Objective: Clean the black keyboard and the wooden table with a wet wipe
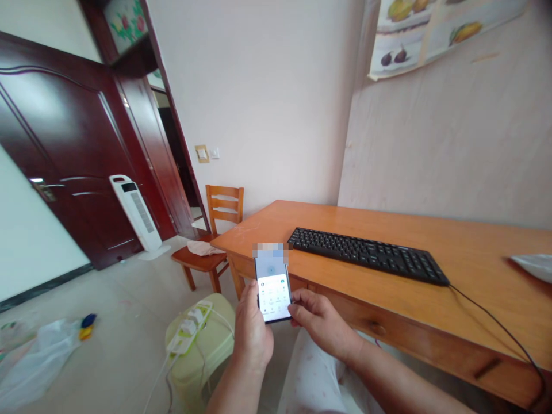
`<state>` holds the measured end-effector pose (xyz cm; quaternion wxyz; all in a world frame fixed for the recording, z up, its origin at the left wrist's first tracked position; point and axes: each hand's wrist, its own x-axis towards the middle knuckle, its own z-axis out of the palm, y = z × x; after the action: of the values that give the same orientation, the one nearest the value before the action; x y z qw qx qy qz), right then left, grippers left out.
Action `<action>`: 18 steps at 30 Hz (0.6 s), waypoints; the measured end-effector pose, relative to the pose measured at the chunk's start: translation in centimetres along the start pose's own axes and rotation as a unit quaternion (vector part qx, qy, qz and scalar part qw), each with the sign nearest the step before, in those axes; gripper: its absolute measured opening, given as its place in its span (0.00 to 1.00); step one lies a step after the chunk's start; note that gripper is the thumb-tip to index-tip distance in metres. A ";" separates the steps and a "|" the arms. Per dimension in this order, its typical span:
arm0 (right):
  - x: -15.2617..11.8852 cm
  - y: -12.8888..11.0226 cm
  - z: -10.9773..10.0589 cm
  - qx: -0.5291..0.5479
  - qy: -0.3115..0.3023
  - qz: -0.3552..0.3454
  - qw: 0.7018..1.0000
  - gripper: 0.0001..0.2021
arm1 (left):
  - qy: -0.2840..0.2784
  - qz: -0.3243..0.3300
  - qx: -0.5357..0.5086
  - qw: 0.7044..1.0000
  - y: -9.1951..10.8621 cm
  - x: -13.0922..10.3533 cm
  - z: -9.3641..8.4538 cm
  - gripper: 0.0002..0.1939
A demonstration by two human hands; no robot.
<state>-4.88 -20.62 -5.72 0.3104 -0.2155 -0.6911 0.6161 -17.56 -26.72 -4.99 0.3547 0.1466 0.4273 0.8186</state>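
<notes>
The phone (273, 296) is a thin, flat, lit-up rectangle sitting between both grips: left grip (254, 330) wraps its left edge, right grip (321, 319) pinches the lower right corner. Smooth wooden bench (478, 259) just beyond, with a long black plastic keyboard (368, 254).

The phone (272, 296) sits between the left grip (253, 329) and the right grip (319, 320), before the near edge of the tabletop (483, 267), on which the keyboard (366, 253) lies to the right. To the left, a power strip (190, 329) rests on a stool (218, 343); beyond stands a chair (196, 264) (a cloth (202, 248) lies on its seat), and at far left a fan (140, 213) stands before the door (81, 132).
</notes>
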 end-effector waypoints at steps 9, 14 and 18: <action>1.2 -0.7 0.8 -0.024 0.074 -0.060 0.995 0.18 | 0.000 0.014 0.006 1.000 -0.3 -1.3 0.8 0.19; 1.3 -0.6 1.3 -0.070 0.121 -0.045 0.989 0.20 | -0.014 0.009 0.008 1.000 -0.8 -1.7 1.1 0.22; 1.3 -0.5 1.4 -0.085 0.128 -0.034 0.988 0.19 | -0.017 0.022 0.020 0.999 -1.3 -1.7 1.0 0.22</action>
<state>-6.72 -20.82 -5.05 0.3977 -0.2944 -0.7025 0.5116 -15.18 -26.82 -5.30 0.3412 0.1773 0.4341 0.8147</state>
